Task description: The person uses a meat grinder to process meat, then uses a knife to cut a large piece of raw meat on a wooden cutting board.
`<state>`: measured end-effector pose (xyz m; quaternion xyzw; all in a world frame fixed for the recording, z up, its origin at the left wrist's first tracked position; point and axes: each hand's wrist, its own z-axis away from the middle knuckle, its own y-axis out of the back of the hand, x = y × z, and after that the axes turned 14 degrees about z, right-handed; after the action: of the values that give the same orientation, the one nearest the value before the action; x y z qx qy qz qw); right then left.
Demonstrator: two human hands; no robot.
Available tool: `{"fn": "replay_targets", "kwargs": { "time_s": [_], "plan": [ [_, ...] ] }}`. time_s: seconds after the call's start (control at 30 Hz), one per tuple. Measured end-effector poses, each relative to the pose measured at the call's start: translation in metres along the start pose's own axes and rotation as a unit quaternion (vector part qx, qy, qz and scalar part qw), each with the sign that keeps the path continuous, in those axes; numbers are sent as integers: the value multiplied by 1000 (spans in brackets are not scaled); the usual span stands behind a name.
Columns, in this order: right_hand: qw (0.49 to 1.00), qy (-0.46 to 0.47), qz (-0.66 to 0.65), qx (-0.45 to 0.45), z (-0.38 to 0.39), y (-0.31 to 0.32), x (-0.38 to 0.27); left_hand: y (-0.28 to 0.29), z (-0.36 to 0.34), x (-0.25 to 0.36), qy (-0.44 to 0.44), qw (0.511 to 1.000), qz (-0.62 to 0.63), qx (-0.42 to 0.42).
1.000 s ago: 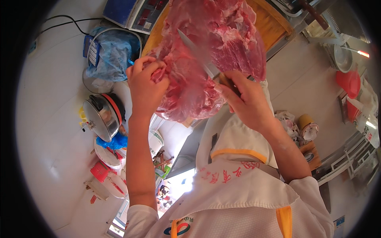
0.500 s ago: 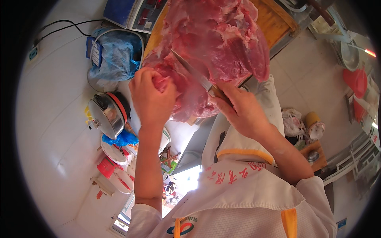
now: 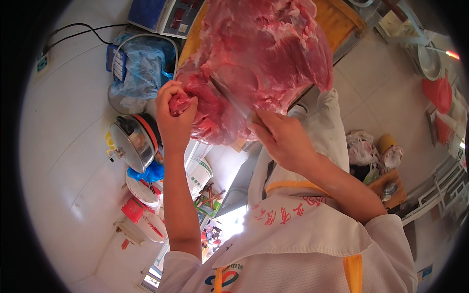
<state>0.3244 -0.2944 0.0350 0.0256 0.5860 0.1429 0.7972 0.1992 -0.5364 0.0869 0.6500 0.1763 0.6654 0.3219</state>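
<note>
A large slab of raw red meat lies over a wooden board, its near end reaching toward me. My left hand is closed around a fleshy lump at the meat's near left edge, pulling it outward. In my right hand is a knife, gripped by its handle, which the fingers mostly cover. Its blade points away and to the left, lying along the meat beside the gripped flap. The tip is close to the meat's surface; how deep the edge sits I cannot tell.
Behind the board at left stands a blue scale. Blue plastic bags lie left of the meat, with a lidded steel pot nearer. A red plastic scoop and a metal bowl are at far right. Bags sit on the floor.
My left hand has moved left and slightly away, drawing the meat flap outward. My right hand and the knife have shifted a little left and nearer to me.
</note>
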Motion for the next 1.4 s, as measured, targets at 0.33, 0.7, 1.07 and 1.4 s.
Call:
{"fn": "replay_targets", "kwargs": {
  "time_s": [0.33, 0.7, 1.07, 1.4],
  "plan": [
    [991, -1, 117, -64, 22, 10, -17, 32, -4, -25, 32, 991, 120, -42],
    [997, -43, 49, -47, 18, 29, -55, 49, -9, -41, -7, 983, 164, -77],
    [992, -87, 85, -41, 45, 50, -48, 69, -9, 2, -35, 986, 50, -155],
    [980, -196, -36, 24, 49, 65, -28, -3, 10, 43, -304, 856, -290, -301]
  ]
}}
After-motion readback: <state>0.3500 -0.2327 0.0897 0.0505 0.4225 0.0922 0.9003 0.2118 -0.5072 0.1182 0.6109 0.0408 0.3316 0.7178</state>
